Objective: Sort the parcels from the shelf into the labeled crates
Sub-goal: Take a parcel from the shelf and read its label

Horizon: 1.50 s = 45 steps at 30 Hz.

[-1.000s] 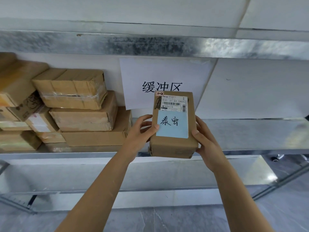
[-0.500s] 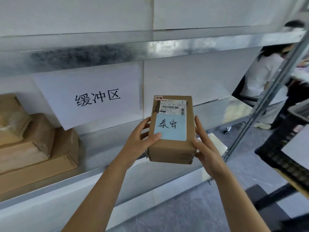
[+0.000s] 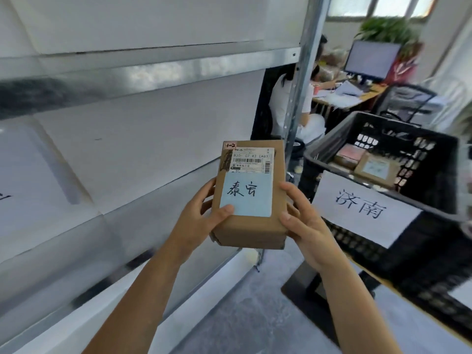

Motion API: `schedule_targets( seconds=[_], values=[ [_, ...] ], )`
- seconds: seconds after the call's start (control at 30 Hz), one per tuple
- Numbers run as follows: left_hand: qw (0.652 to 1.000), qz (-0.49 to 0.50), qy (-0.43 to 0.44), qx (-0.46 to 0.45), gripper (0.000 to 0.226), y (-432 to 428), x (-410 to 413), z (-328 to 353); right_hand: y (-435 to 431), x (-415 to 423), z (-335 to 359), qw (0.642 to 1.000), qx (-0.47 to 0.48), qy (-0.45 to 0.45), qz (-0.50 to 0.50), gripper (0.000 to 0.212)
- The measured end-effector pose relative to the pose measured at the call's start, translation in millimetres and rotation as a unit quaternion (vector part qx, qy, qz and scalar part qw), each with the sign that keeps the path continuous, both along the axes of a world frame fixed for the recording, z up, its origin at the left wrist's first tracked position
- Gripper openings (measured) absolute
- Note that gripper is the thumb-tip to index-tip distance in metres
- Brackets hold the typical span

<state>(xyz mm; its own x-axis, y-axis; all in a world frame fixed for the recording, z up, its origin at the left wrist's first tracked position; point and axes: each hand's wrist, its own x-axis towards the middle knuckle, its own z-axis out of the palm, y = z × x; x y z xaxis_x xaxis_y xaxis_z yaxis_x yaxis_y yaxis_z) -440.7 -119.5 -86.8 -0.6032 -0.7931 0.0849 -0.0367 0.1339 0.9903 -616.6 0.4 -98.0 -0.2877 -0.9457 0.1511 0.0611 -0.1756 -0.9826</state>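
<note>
Left hand (image 3: 201, 215) and right hand (image 3: 304, 221) clasp the upright parcel (image 3: 251, 195) between them.

Parcel sorting room: metal shelving (image 3: 304, 72), labeled crate (image 3: 434, 190), office desk (image 3: 357, 95).

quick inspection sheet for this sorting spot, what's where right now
surface: metal shelf at left, floor below
job's things: parcel labelled 泰安, held upright; black crate at right with 济南 sign, parcels inside
clutter: papers on the far desk
grippers: left hand and right hand grip the parcel's sides
cables: nothing seen
surroundings: seated person, monitor, plant beyond the shelf post
</note>
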Motion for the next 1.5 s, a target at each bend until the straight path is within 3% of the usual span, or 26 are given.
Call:
schedule_targets(
  seconds=[0.23,0.5,0.6,0.9,1.07,1.17,1.3,1.5],
  values=[
    [0.997,-0.058,0.027,-0.036,0.075,30.1,-107.2,11.8,44.8,-82.5,11.7,0.994,-0.027,0.064,-0.084,0.063],
    [0.984,-0.168,0.025,-0.055,0.056,66.1,-200.9,17.4,110.9,-146.8,14.7,0.978,-0.046,0.06,-0.193,0.052],
    [0.973,-0.216,0.014,-0.074,0.062,69.7,-233.6,21.6,128.6,-165.3,20.9,0.968,-0.065,0.044,-0.237,0.057],
    [0.927,-0.356,0.015,-0.115,0.068,70.3,-348.8,44.1,148.5,-223.8,37.0,0.92,-0.081,0.021,-0.383,0.079],
    [0.902,-0.413,-0.004,-0.124,0.081,90.1,-399.0,43.6,164.4,-251.0,27.0,0.879,-0.09,0.015,-0.468,0.075],
    [0.889,-0.446,-0.021,-0.105,0.067,109.6,-418.1,43.4,184.3,-264.6,18.6,0.873,-0.07,-0.002,-0.483,0.067],
    [0.865,-0.47,-0.075,-0.156,0.079,135.7,-449.0,45.4,217.7,-299.4,20.0,0.879,-0.016,-0.018,-0.477,0.077],
    [0.863,-0.449,-0.182,-0.145,0.072,165.1,-519.3,39.1,255.5,-376.1,25.9,0.882,0.125,-0.026,-0.453,0.056]
  ],
)
